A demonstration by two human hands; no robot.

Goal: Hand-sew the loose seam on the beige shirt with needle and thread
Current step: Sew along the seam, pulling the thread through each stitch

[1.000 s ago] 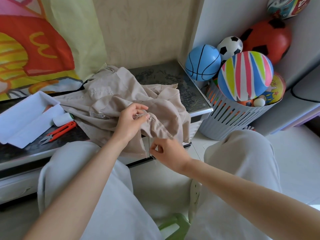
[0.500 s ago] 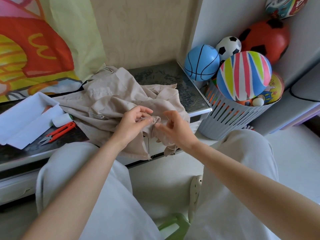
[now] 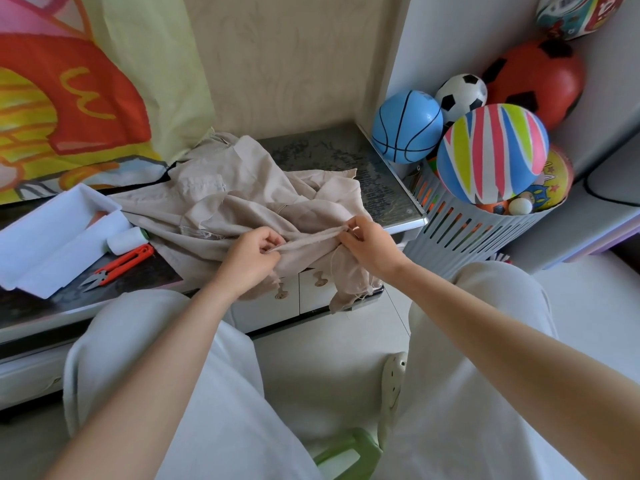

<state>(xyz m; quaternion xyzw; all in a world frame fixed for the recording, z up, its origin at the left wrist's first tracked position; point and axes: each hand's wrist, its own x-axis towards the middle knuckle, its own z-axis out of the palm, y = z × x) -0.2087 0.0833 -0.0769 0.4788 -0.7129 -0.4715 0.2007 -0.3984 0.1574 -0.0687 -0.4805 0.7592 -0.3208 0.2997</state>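
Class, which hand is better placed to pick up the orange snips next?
Left, probably. The left hand pinches the beige shirt nearer the orange snips, which lie to its left; the right hand grips it farther off.

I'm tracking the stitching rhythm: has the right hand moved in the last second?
Yes. The right hand rose from below the table front edge up to it, nearer the ball basket, and now pinches the shirt seam.
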